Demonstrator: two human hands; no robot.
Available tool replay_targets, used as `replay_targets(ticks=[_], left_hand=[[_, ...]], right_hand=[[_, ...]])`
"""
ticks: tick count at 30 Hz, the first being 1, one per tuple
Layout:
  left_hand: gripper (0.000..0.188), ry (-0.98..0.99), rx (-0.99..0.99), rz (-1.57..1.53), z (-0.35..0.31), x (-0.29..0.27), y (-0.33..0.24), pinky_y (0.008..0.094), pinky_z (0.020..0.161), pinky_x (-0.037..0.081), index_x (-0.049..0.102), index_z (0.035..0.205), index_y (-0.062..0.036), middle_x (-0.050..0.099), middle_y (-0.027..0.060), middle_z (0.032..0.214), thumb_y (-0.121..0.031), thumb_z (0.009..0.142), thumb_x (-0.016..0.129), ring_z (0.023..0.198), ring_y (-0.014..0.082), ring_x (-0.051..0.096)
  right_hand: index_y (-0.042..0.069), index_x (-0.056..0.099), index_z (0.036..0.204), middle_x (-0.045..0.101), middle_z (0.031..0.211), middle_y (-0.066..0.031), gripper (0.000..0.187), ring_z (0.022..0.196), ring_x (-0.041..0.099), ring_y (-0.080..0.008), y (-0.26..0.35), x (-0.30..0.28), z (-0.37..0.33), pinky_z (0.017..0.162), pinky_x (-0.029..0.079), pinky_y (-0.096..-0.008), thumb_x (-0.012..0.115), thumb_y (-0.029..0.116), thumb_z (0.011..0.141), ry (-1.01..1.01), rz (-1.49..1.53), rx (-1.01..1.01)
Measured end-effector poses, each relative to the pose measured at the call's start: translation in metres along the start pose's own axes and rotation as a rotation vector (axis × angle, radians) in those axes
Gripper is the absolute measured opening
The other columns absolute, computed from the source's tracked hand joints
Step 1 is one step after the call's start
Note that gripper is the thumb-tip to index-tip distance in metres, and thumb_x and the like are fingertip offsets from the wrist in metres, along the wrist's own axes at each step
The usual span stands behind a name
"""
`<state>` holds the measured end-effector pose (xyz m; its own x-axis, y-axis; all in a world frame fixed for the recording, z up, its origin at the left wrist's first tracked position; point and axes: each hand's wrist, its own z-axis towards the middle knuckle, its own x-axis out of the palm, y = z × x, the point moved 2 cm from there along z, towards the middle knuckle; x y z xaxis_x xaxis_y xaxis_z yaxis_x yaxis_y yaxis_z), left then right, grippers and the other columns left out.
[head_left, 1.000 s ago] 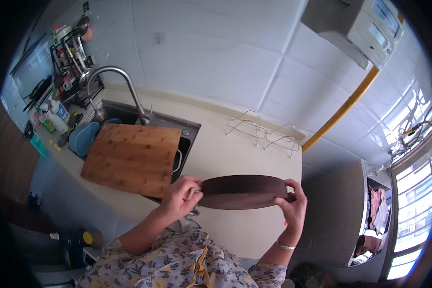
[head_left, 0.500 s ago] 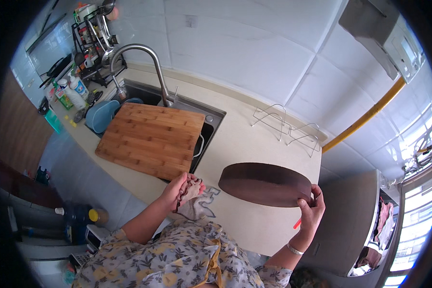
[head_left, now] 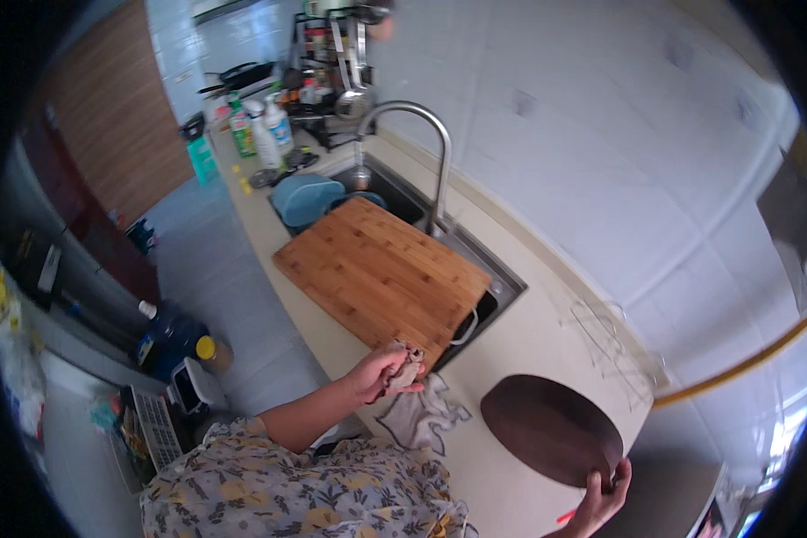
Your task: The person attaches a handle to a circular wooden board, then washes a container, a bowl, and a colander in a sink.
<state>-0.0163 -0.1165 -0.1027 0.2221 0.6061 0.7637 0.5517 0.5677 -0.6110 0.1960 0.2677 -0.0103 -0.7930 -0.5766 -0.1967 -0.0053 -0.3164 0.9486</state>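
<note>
My left hand is closed round a crumpled beige cloth with a dark edge, by the near corner of a rectangular wooden cutting board. That board lies across the sink. My right hand grips the rim of a thick, round, dark brown chopping block, thumb on its face. The block is held tilted over the counter. Between my hands a grey-white rag lies spread on the countertop.
A curved faucet rises behind the cutting board. A blue basin sits at the sink's far left. Wire racks stand by the wall at right. Bottles and hanging utensils are farther left. Below the counter stands a blue water jug.
My view has swung to the left, bringing more of the floor and left side in. The brown block has turned in my right hand, its face showing more. Both holds are unchanged.
</note>
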Motion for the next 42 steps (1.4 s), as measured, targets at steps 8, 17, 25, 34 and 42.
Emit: replay_targets(ticks=[8, 17, 25, 34, 42], left_hand=[[0.039, 0.084, 0.09, 0.397, -0.012, 0.053, -0.01, 0.0271, 0.067, 0.049, 0.05, 0.122, -0.0091, 0.056, 0.0035, 0.099, 0.004, 0.086, 0.054, 0.078, 0.0099, 0.055], [0.042, 0.337, 0.799, 1.297, 0.016, 0.164, -0.039, 0.0289, 0.06, 0.048, 0.061, 0.103, -0.008, 0.055, 0.0041, 0.09, -0.015, 0.067, 0.081, 0.072, 0.0146, 0.058], [0.054, 0.374, 0.643, 1.669, 0.033, 0.181, -0.029, 0.0321, 0.063, 0.052, 0.059, 0.114, -0.0112, 0.058, 0.0042, 0.091, -0.022, 0.065, 0.081, 0.075, 0.019, 0.062], [0.061, 0.366, -0.189, 1.382, 0.099, 0.098, 0.016, 0.0236, 0.063, 0.045, 0.056, 0.123, -0.0063, 0.055, -0.0023, 0.068, -0.026, 0.071, 0.08, 0.065, 0.0073, 0.051], [0.05, 0.356, -0.288, 1.12, 0.096, 0.125, 0.051, 0.0235, 0.049, 0.042, 0.054, 0.117, 0.0022, 0.056, -0.0002, 0.066, -0.017, 0.077, 0.077, 0.054, 0.0061, 0.049]], right_hand=[[-0.002, 0.059, 0.107, 0.054, 0.082, 0.0026, 0.048, 0.063, 0.044, -0.0029, 0.053, 0.05, 0.005, 0.056, 0.037, -0.0177, 0.063, -0.007, 0.059, 0.091, -0.146, -0.054], [0.002, 0.062, 0.102, 0.055, 0.077, 0.0044, 0.053, 0.056, 0.035, -0.0033, 0.053, 0.049, 0.002, 0.048, 0.031, -0.0189, 0.084, 0.006, 0.054, 0.068, -0.223, -0.096], [-0.001, 0.059, 0.106, 0.056, 0.083, 0.0042, 0.062, 0.058, 0.041, -0.0001, 0.042, 0.03, -0.009, 0.051, 0.034, -0.0153, 0.09, 0.025, 0.058, 0.085, -0.217, -0.068], [-0.001, 0.059, 0.104, 0.057, 0.074, 0.0051, 0.056, 0.057, 0.044, -0.001, 0.025, 0.014, -0.028, 0.052, 0.037, -0.0149, 0.089, 0.018, 0.061, -0.06, -0.129, 0.005], [-0.003, 0.063, 0.1, 0.062, 0.08, 0.0003, 0.042, 0.059, 0.042, -0.0015, 0.01, -0.013, -0.033, 0.054, 0.034, -0.0156, 0.083, 0.015, 0.067, -0.28, 0.047, 0.147]])
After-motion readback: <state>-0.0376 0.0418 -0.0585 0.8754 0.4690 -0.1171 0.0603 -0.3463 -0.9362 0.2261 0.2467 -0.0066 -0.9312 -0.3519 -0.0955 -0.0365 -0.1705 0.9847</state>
